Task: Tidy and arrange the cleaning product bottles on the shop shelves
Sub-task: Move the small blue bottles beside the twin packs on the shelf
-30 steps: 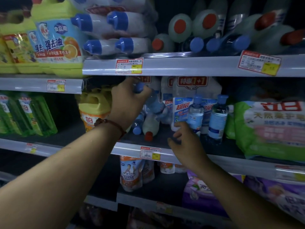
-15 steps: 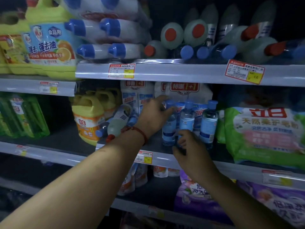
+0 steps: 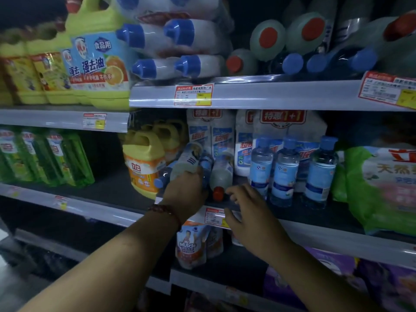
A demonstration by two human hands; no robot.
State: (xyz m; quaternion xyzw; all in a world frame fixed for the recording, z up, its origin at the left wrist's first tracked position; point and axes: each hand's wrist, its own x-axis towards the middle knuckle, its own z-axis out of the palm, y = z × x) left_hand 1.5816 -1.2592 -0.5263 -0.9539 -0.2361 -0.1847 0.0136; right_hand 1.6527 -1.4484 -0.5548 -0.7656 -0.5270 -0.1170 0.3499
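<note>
- Head view, left hand [image 3: 185, 192]: the forearm reaches up from lower left, back of the hand to the camera, with a red bead bracelet [image 3: 164, 210] at the wrist. The fingers curl over the neck end of a pale plastic bottle with a blue cap [image 3: 188, 162], gripping it. The bottle lies tilted on the middle shelf [image 3: 101, 210], cap towards the shelf edge.
- Right hand [image 3: 246, 213]: it reaches in from lower right, palm down over the shelf lip. The fingers are loosely bent and hold nothing; the fingertips [image 3: 230, 191] are just beside the cap of a pale plastic bottle with a red cap [image 3: 221, 175]. Contact cannot be told. This bottle lies cap-forward beside the gripped one.
- Three clear upright bottles with blue caps [image 3: 284, 172]: a row just right of the lying bottles, pale blue labels, print too small to read.
- Yellow handled jug [image 3: 144, 164]: left of the left hand, orange label reading "立白".
- White refill pouches [image 3: 282, 119]: behind the bottles, red banner "特惠 1+1".
- Yellow-green jug [image 3: 99, 64]: upper shelf, blue label "强去油", "食品用".
- Orange-and-white pouch [image 3: 189, 246]: lower shelf, "Mr Muscle".
- Green soft pack [image 3: 382, 190]: far right, "天然" legible.
</note>
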